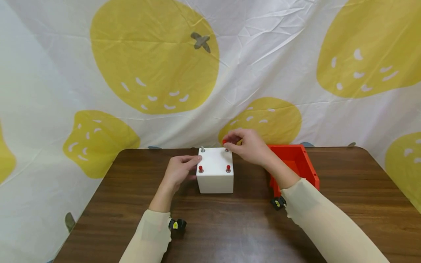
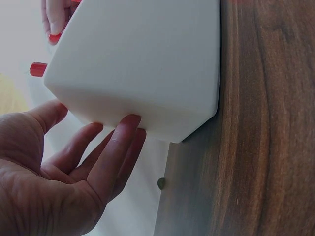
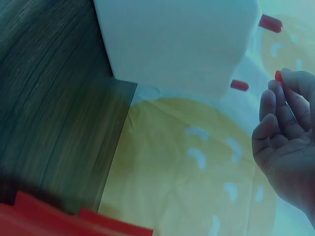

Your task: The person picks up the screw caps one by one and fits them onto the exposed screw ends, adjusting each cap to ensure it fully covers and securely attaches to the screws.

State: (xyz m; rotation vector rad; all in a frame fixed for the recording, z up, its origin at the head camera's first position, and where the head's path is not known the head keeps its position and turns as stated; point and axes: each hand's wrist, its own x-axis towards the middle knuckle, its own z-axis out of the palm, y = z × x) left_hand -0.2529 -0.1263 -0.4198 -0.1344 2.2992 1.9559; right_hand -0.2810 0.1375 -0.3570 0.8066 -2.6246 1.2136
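A white box [image 1: 215, 160] stands upright on the table, with metal bolts at the corners of its top. Red caps cover the front left bolt [image 1: 201, 169] and the front right bolt [image 1: 228, 168]. Bare metal shows on the back left bolt [image 1: 202, 149]. My right hand [image 1: 248, 146] pinches another red cap [image 1: 224, 141] between thumb and fingertips, just above the back right bolt [image 1: 226, 149]. My left hand [image 1: 179, 170] rests on the box's left side, fingertips [image 2: 130, 120] against the wall and thumb at the top edge.
A red open bin [image 1: 307, 164] sits right of the box, partly hidden behind my right forearm; its inside is mostly covered. The wooden table [image 1: 230, 226] ends just behind the box. A fruit-print cloth [image 1: 158, 54] hangs there. Both wrists wear small black cameras.
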